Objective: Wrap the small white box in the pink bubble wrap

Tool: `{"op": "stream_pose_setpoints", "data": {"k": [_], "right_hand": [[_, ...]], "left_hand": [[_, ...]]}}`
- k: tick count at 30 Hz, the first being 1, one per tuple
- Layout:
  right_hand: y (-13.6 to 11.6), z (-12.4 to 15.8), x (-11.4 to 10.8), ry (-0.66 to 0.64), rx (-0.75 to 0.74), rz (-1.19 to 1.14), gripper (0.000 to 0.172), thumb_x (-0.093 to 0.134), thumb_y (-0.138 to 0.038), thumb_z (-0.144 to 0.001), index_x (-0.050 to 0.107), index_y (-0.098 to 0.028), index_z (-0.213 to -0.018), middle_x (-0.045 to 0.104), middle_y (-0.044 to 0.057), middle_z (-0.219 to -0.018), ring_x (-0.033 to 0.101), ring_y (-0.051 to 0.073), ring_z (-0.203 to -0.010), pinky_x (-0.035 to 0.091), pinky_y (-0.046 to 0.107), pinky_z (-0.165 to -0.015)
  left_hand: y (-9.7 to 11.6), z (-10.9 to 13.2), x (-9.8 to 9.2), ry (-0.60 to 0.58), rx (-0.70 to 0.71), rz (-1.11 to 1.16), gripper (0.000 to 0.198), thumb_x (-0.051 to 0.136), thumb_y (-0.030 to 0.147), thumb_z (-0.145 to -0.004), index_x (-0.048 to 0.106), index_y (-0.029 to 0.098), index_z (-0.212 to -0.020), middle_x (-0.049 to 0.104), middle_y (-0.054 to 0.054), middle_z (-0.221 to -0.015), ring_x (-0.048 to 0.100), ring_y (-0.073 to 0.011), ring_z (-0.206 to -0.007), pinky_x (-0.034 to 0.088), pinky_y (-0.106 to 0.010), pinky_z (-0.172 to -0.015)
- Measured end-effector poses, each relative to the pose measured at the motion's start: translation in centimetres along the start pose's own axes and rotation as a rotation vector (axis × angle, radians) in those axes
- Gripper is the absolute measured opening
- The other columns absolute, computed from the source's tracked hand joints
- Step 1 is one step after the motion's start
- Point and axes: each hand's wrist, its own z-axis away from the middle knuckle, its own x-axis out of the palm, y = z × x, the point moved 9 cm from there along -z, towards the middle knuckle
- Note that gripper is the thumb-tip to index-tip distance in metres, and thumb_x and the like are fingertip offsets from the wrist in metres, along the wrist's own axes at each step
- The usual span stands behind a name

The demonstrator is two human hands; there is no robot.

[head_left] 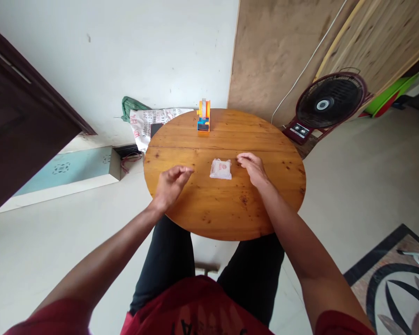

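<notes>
A small square packet (220, 169) in whitish, wrinkled clear plastic lies flat on the round wooden table (226, 218). Faint reddish print or contents show through its middle. My left hand (171, 185) hovers to the left of the packet, not touching it, thumb and fingers drawn together with nothing visible in them. On the other side, my right hand (253, 166) is just right of the packet and also apart from it. Its fingers are curled together, and no object shows in them.
An orange and blue tape dispenser (204, 116) stands at the table's far edge. A dark red fan (323, 103) is beyond the right side. A printed white sack (150, 122) and a pale blue box (71, 167) sit at the left.
</notes>
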Motion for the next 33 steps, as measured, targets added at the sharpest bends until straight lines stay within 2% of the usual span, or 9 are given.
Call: {"op": "stream_pose_setpoints", "data": {"k": [4,8,12,16,18,20,24,26,33], "right_hand": [[0.0,-1.8,0.8,-0.1,0.091,-0.053,0.027,0.07,-0.046,-0.072,0.069,-0.021,-0.079,0.075,0.005,-0.089,0.07,0.016,-0.077,0.051,0.025,-0.059],[-0.3,-2.6,1.6,-0.121,0.046,-0.11,0.038,0.071,-0.057,-0.074,0.063,-0.02,-0.071,0.072,0.005,-0.081,0.068,0.015,-0.069,0.049,0.023,-0.053],[-2.1,-1.7,1.4,-0.193,-0.051,-0.103,0.044,0.065,-0.057,-0.083,0.055,-0.021,-0.06,0.067,0.002,-0.07,0.064,0.014,-0.06,0.052,0.028,-0.059],[-6.4,0.3,1.6,-0.323,-0.237,0.02,0.014,0.07,-0.037,-0.084,0.067,-0.025,-0.079,0.072,0.0,-0.086,0.067,0.017,-0.074,0.056,0.035,-0.074],[-8.5,1.5,2.1,-0.395,-0.365,0.11,0.004,0.07,-0.03,-0.084,0.069,-0.027,-0.084,0.072,0.001,-0.094,0.068,0.02,-0.087,0.055,0.039,-0.084],[-9.6,2.4,2.9,-0.461,-0.451,0.199,0.006,0.07,-0.025,-0.084,0.07,-0.029,-0.089,0.072,0.001,-0.101,0.068,0.022,-0.097,0.054,0.042,-0.091],[-9.4,3.3,4.1,-0.523,-0.502,0.349,0.021,0.072,-0.021,-0.082,0.072,-0.035,-0.097,0.068,0.001,-0.115,0.065,0.024,-0.11,0.051,0.046,-0.1],[-9.1,3.5,4.5,-0.529,-0.513,0.39,0.025,0.074,-0.021,-0.08,0.071,-0.036,-0.1,0.066,0.001,-0.12,0.063,0.026,-0.115,0.049,0.048,-0.103],[-8.8,4.1,5.6,-0.539,-0.543,0.477,0.022,0.073,-0.021,-0.081,0.07,-0.034,-0.099,0.063,0.002,-0.129,0.059,0.029,-0.121,0.047,0.054,-0.103]], "left_hand": [[-2.6,-9.2,5.8,-0.016,-0.108,0.296,0.019,0.074,0.03,-0.072,0.065,0.015,-0.065,0.065,0.0,-0.063,0.055,-0.0087,-0.059,0.046,-0.022,-0.063],[-4.5,-12.7,9.0,-0.046,-0.124,0.379,0.023,0.076,0.031,-0.069,0.061,0.016,-0.06,0.059,0.003,-0.056,0.052,-0.0076,-0.056,0.043,-0.02,-0.059],[-4.8,-12.4,8.7,-0.111,-0.079,0.381,0.031,0.075,0.037,-0.073,0.059,0.015,-0.058,0.062,0.001,-0.058,0.053,-0.0081,-0.056,0.045,-0.02,-0.059],[-4.6,-12.3,8.1,-0.18,-0.129,0.435,0.016,0.07,0.029,-0.074,0.066,0.015,-0.067,0.066,-0.001,-0.063,0.058,-0.0103,-0.059,0.043,-0.02,-0.055],[-4.6,-12.0,8.8,-0.281,-0.195,0.465,0.012,0.07,0.023,-0.071,0.071,0.014,-0.078,0.071,-0.003,-0.072,0.065,-0.0136,-0.07,0.047,-0.022,-0.062],[-4.2,-11.4,10.0,-0.436,-0.231,0.451,0.02,0.071,0.021,-0.07,0.073,0.013,-0.088,0.074,-0.006,-0.087,0.068,-0.0173,-0.084,0.051,-0.026,-0.073],[-2.7,-9.5,12.0,-0.773,-0.185,0.399,0.051,0.074,0.018,-0.067,0.067,0.019,-0.117,0.068,-0.01,-0.124,0.064,-0.0256,-0.11,0.052,-0.038,-0.093],[-2.1,-8.8,12.3,-0.875,-0.126,0.359,0.066,0.076,0.015,-0.065,0.061,0.023,-0.129,0.063,-0.01,-0.132,0.059,-0.029,-0.121,0.051,-0.041,-0.097],[-1.3,-8.1,12.2,-0.96,0.005,0.246,0.077,0.077,0.015,-0.067,0.053,0.028,-0.139,0.067,-0.007,-0.124,0.063,-0.0265,-0.116,0.051,-0.04,-0.098]]}}
